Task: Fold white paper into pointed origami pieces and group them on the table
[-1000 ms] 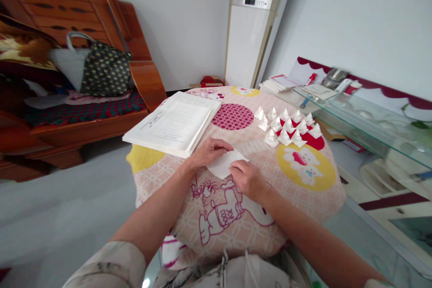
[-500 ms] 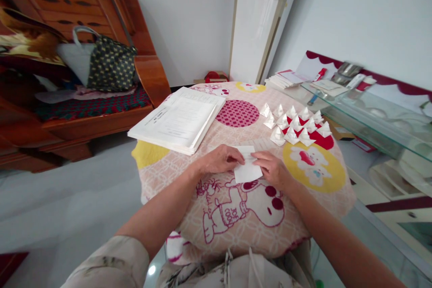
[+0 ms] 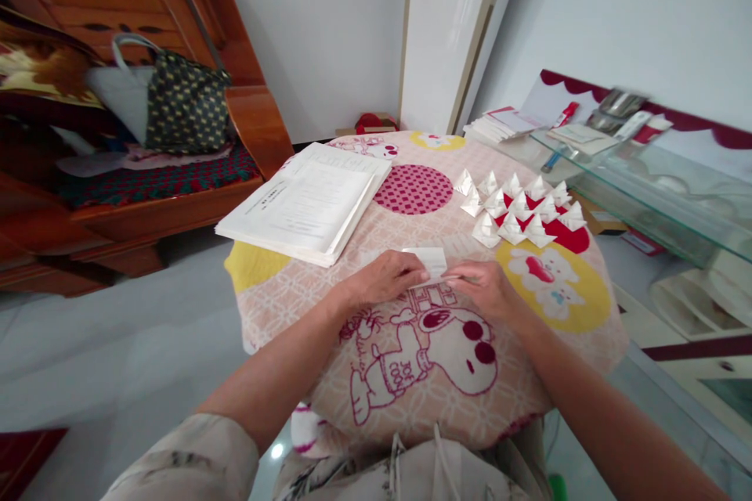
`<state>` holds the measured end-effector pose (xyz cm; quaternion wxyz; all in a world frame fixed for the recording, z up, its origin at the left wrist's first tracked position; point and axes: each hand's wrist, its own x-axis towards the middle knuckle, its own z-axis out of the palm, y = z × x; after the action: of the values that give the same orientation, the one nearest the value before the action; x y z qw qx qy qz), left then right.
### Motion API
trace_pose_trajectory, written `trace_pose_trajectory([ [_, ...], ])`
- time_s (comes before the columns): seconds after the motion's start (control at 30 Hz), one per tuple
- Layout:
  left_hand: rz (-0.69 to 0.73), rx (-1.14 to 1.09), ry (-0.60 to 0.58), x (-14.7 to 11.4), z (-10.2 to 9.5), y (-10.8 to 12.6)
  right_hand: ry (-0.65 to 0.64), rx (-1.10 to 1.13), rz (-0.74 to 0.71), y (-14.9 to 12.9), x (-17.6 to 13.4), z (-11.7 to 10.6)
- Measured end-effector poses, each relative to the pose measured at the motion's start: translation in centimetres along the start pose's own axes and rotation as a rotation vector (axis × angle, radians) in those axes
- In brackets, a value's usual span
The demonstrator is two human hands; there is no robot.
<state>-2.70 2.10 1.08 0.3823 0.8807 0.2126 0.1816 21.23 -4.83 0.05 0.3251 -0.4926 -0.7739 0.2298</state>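
Where both hands [image 3: 385, 279] press it, small white folded paper [image 3: 431, 261], flat.

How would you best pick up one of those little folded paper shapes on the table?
Pinch a folded shape by its raised peak from above. Each stands as a small pyramid, point up, packed close to its neighbours, so the sides offer little room; the top is free.

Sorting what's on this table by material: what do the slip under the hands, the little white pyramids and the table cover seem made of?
Slip: thin white matte paper, lying flat.
Pyramids: apparently the same paper, sharply creased.
Table cover: probably soft printed cloth, draping over the edge.
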Motion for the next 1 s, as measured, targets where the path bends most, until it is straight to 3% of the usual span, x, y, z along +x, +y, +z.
trace_pose_trajectory([
  [0.1, -0.165, -0.098, 0.097, 0.0, -0.3, 0.1, 0.020, 0.051, 0.231, -0.1, 1.5, -0.2],
  [0.2, -0.230, -0.111, 0.144, 0.2, -0.2, -0.1, 0.019, 0.176, 0.366, 0.1, 2.8, 0.1],
  [0.3, -0.344, -0.041, 0.222, 0.5, 0.2, -0.3, 0.043, 0.288, 0.463, 0.5, 3.4, 0.6],
  [0.5, -0.573, 0.030, 0.383, 1.4, 1.3, -0.4, 0.212, 0.413, 0.564, 0.4, 3.2, 1.4],
  [0.77, -0.634, 0.275, 0.389, 2.4, 1.6, -0.1, 0.294, 0.345, 0.555, 0.0, 2.4, 2.0],
  [1.0, -0.594, 0.173, 0.462, 2.1, 1.7, -0.1, 0.238, 0.253, 0.642, 0.0, 3.1, 1.8],
])
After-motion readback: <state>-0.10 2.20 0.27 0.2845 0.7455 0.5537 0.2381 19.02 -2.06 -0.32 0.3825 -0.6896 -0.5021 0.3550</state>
